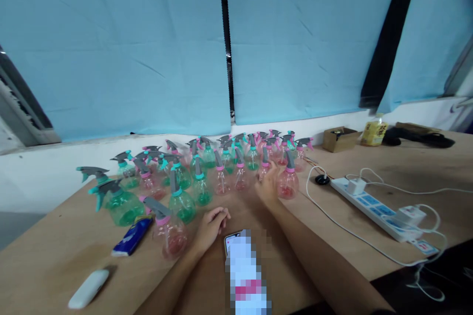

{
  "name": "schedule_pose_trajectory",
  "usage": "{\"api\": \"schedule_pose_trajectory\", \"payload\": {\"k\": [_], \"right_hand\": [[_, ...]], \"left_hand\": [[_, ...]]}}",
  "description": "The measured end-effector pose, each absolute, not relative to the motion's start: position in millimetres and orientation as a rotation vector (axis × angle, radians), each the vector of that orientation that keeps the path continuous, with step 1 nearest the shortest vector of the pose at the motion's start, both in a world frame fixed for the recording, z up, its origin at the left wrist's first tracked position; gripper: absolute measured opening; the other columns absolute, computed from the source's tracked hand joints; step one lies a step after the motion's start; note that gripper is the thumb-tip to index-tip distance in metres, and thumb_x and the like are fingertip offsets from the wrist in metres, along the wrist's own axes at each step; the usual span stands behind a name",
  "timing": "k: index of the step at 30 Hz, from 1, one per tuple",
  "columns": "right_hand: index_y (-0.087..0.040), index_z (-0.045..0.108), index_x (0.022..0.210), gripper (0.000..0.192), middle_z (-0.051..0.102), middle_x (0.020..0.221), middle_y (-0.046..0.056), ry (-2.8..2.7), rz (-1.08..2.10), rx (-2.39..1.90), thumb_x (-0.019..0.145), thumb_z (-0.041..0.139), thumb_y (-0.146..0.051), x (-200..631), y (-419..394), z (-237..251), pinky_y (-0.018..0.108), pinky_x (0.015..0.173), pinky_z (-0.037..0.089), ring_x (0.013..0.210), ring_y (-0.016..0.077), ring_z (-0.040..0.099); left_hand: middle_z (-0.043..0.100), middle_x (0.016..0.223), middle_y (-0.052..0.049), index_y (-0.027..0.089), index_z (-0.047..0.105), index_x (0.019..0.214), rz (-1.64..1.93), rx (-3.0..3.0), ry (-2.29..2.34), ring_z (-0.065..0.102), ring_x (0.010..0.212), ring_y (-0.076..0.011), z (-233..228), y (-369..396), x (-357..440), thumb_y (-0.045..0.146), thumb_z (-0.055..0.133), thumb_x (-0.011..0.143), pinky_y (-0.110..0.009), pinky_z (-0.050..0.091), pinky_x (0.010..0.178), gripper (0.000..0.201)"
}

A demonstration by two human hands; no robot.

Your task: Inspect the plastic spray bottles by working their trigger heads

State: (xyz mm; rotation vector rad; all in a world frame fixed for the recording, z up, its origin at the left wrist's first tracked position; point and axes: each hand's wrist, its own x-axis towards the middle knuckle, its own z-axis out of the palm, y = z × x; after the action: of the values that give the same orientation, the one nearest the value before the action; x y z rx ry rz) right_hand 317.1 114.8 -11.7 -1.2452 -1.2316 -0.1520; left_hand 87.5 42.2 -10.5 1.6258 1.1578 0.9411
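- Reaching forward, the right hand [269,183] is open, touching a pink spray bottle [287,180] among many on the wooden table [55,261].
- The left hand [211,224] rests loosely curled, holding nothing.
- The bottle seems light, thin plastic; better gripped at the neck.

Your way forward is blocked by a dense cluster of spray bottles [199,172] spanning the middle of the bench [51,261], packed too tightly for a hand to pass between. To your right, a power strip [377,209] and its white cables [354,238] cross the surface. Bare wood lies open between them, and at near left around the blue packet [132,237] and white case [88,289].
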Motion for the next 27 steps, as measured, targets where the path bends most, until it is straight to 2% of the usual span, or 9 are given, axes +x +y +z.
{"api": "schedule_pose_trajectory", "payload": {"k": [6, 9, 13, 15, 18, 21, 24, 27], "right_hand": [[-0.013, 0.031, 0.134, 0.060, 0.029, 0.141, 0.023, -1.243, -0.263, -1.246, 0.079, 0.052, -0.019, 313, 106, -7, 0.058, 0.110, 0.029, 0.139, 0.0348, 0.026], [-0.014, 0.037, 0.131, 0.054, 0.035, 0.133, 0.020, -1.352, -0.324, -1.143, 0.079, 0.053, -0.019, 307, 99, -7, 0.055, 0.107, 0.034, 0.131, 0.0338, 0.036], [-0.018, 0.054, 0.124, 0.047, 0.041, 0.124, 0.015, -1.628, -0.227, -1.085, 0.077, 0.057, -0.020, 292, 94, -10, 0.051, 0.104, 0.040, 0.120, 0.0320, 0.045], [-0.021, 0.056, 0.129, 0.053, 0.037, 0.133, 0.016, -1.698, -0.151, -1.136, 0.076, 0.058, -0.018, 285, 96, -13, 0.053, 0.107, 0.037, 0.128, 0.0343, 0.040], [-0.027, 0.046, 0.143, 0.068, 0.020, 0.153, 0.013, -1.725, -0.078, -1.172, 0.077, 0.057, -0.015, 279, 102, -21, 0.057, 0.113, 0.028, 0.144, 0.0372, 0.021], [-0.029, 0.039, 0.148, 0.070, 0.007, 0.161, 0.009, -1.765, -0.017, -1.151, 0.081, 0.056, -0.018, 281, 112, -29, 0.057, 0.116, 0.022, 0.149, 0.0361, 0.005], [-0.029, 0.038, 0.148, 0.068, 0.009, 0.162, 0.008, -1.785, 0.050, -1.133, 0.083, 0.054, -0.018, 285, 121, -36, 0.054, 0.117, 0.021, 0.150, 0.0325, 0.005], [-0.026, 0.042, 0.146, 0.067, 0.015, 0.160, 0.009, -1.774, 0.071, -1.090, 0.081, 0.052, -0.015, 287, 125, -41, 0.050, 0.118, 0.023, 0.149, 0.0301, 0.013]], "left_hand": [[0.049, 0.054, 0.004, 0.018, 0.063, 0.069, 0.951, 1.635, 1.173, 0.043, 0.046, -0.0111, -8, 40, 89, 0.055, 0.052, 0.083, -0.023, 0.029, 0.049, 0.041], [0.049, 0.054, 0.004, 0.019, 0.063, 0.069, 0.972, 1.629, 1.192, 0.044, 0.048, -0.0120, -9, 40, 89, 0.055, 0.053, 0.083, -0.023, 0.031, 0.050, 0.040], [0.048, 0.053, 0.004, 0.019, 0.063, 0.070, 0.991, 1.619, 1.197, 0.043, 0.047, -0.0116, -12, 41, 88, 0.055, 0.053, 0.083, -0.023, 0.030, 0.048, 0.040], [0.048, 0.053, 0.004, 0.018, 0.062, 0.071, 0.989, 1.623, 1.189, 0.042, 0.046, -0.0112, -13, 42, 87, 0.055, 0.052, 0.085, -0.023, 0.029, 0.048, 0.040], [0.048, 0.054, 0.005, 0.018, 0.062, 0.072, 0.986, 1.635, 1.174, 0.043, 0.047, -0.0113, -14, 42, 87, 0.054, 0.052, 0.086, -0.023, 0.030, 0.048, 0.039], [0.048, 0.054, 0.005, 0.018, 0.062, 0.072, 0.978, 1.647, 1.170, 0.044, 0.048, -0.0113, -14, 41, 87, 0.052, 0.051, 0.087, -0.023, 0.031, 0.049, 0.039], [0.048, 0.054, 0.005, 0.018, 0.062, 0.072, 0.966, 1.656, 1.174, 0.043, 0.047, -0.0110, -14, 41, 87, 0.052, 0.051, 0.087, -0.023, 0.031, 0.049, 0.039], [0.048, 0.054, 0.005, 0.018, 0.062, 0.073, 0.971, 1.654, 1.167, 0.043, 0.047, -0.0111, -16, 43, 86, 0.054, 0.051, 0.087, -0.022, 0.030, 0.049, 0.040]]}}
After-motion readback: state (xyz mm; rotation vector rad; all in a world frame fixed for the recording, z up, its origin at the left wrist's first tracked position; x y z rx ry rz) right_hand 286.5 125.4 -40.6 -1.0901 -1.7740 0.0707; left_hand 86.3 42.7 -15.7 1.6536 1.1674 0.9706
